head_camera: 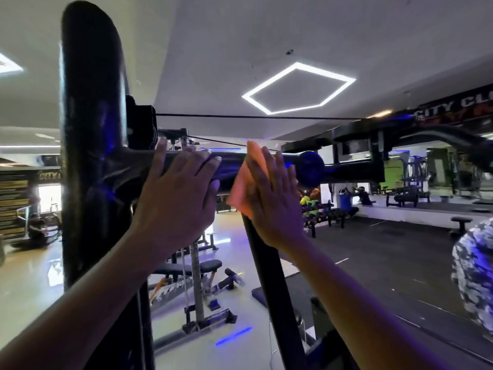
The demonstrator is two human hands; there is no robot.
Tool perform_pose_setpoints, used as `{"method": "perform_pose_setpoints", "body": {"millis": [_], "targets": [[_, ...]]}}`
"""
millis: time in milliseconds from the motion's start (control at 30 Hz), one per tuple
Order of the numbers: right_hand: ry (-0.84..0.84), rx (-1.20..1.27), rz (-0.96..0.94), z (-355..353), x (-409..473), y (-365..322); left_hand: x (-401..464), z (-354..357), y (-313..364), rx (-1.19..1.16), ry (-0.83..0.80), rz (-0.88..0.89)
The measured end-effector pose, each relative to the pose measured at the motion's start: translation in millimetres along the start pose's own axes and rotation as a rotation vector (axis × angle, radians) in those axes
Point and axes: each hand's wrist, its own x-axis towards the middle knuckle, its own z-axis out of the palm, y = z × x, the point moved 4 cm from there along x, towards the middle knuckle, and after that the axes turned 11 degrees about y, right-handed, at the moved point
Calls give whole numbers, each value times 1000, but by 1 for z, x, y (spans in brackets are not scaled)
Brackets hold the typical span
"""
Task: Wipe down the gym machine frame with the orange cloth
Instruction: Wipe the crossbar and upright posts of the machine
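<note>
- Gym machine frame (90, 145): black, seen from below; thick upright post at left, horiz. crossbar (234, 164) joined to it and running right to a rounded end cap (310, 166).
- Left hand (177, 193): laid flat on the crossbar just right of the post joint; fingers (210, 164) straight, slightly spread, tips reaching over the bar's top; thumb (214, 186) set under the bar. No cloth is held by it.
- Right hand (272, 193): palm pressed flat onto the orange cloth (246, 182), fingers straight and kept close together, pointing up.
- Orange cloth: pinned btwn right palm and crossbar, near the bar's right end, just left of the end cap; top edge shown above the fingertips, lower corner hanging below the bar on the left side of the hand. Apart from the left hand, w/ bare bar btwn them.
- A slanted black strut (269, 284) is seen below the cloth, running down toward the bottom edge.
- Thin cable (253, 117) is stretched above the crossbar.
- Bkgd: hexagonal ceiling light (298, 88), bench (184, 268) on the glossy floor, dumbbell rack (320, 212) by a mirrored wall, a camo-patterned shape (474, 273) at the right edge.
</note>
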Motion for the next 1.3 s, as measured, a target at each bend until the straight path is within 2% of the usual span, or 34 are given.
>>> {"method": "perform_pose_setpoints", "body": {"millis": [100,167,300,400,467,567,700,800,967,1067,1133,1300], "targets": [[20,-82,93,-9,13,38,5,8,7,20,4,-16],[75,-47,163,-4,20,25,8,11,9,36,0,-26],[52,85,-8,8,6,-12,8,12,12,58,14,-52],[57,-24,-114,-2,10,23,4,7,6,90,12,-60],[80,-56,-10,-4,23,33,2,4,1,106,5,-61],[100,67,126,1,34,0,4,1,2,108,-10,-71],[57,110,51,-1,32,-3,3,-4,-1,96,-17,-73],[32,169,78,-13,42,9,4,-6,-4,77,-25,-67],[212,77,66,-35,61,2,11,-6,-8,35,-48,-67],[139,67,-81,-25,55,8,11,-10,-17,24,-35,-74],[61,98,-114,-19,43,10,10,-13,-22,5,-27,-87],[82,263,157,-26,38,-14,5,-11,-23,-12,-20,-75]]}}
